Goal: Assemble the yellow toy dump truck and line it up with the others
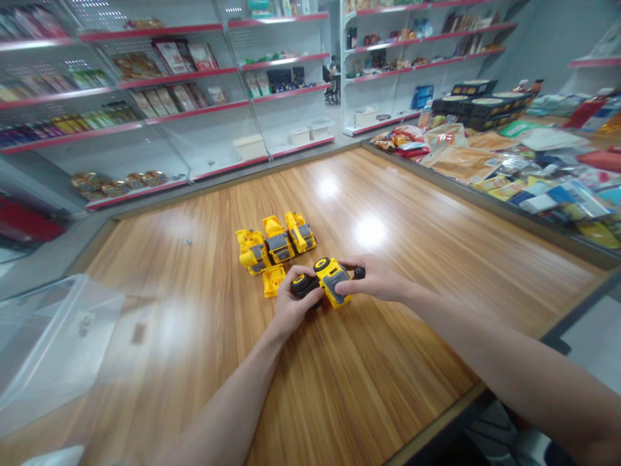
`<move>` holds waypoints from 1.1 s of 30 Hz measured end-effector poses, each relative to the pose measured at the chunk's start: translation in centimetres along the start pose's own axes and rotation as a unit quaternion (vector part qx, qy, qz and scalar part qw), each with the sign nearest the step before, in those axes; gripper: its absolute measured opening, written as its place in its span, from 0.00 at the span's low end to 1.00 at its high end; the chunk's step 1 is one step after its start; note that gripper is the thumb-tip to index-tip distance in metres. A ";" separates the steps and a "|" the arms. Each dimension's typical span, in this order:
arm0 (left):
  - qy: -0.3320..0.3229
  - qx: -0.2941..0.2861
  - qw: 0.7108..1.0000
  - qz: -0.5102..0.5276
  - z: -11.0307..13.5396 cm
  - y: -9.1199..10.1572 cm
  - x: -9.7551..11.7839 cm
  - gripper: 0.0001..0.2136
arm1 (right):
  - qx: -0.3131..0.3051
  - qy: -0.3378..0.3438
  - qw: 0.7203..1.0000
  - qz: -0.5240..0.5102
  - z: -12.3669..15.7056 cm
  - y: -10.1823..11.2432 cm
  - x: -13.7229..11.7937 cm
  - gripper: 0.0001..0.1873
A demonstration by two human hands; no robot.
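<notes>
Between my hands is a yellow toy truck (334, 278) with a grey front and black wheels, tilted on its side. My left hand (294, 304) is closed around its black wheeled rear part. My right hand (371, 278) grips the yellow cab, thumb on the grey front. A small black round-ended piece (359, 272) pokes out by the right fingers; its kind is unclear. Just beyond my left hand lies a loose yellow toy truck bed (273, 280). Farther off, three yellow toy construction trucks stand side by side: a left one (253, 251), a middle one (278, 239) and a right one (301, 232).
The wooden table (412, 213) has a raised dark edge. A clear plastic bin (58, 343) sits at the left. A tiny object (187, 242) lies on the far left of the tabletop. Packaged goods (485, 162) fill the adjoining surface on the right. Stocked shelves (169, 84) line the back.
</notes>
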State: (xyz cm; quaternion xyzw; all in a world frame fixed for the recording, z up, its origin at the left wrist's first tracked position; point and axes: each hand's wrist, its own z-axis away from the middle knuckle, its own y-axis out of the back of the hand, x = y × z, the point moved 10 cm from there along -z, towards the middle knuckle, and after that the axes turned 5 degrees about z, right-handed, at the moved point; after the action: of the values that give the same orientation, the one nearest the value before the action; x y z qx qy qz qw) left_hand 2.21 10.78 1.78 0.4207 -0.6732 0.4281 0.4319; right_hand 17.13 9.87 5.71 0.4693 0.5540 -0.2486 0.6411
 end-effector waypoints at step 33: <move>0.232 -0.272 0.889 0.286 2.5 -6.0 -2.2 0.32 | 0.224 0.277 0.866 0.350 3.3 -0.1 -5.8 0.31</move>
State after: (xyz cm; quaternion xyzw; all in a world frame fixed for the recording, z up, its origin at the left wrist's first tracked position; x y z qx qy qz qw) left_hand 7.90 7.19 0.31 -0.0349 -0.7352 0.4188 0.5318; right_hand 17.12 5.82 10.98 0.8128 0.4379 0.0154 0.3839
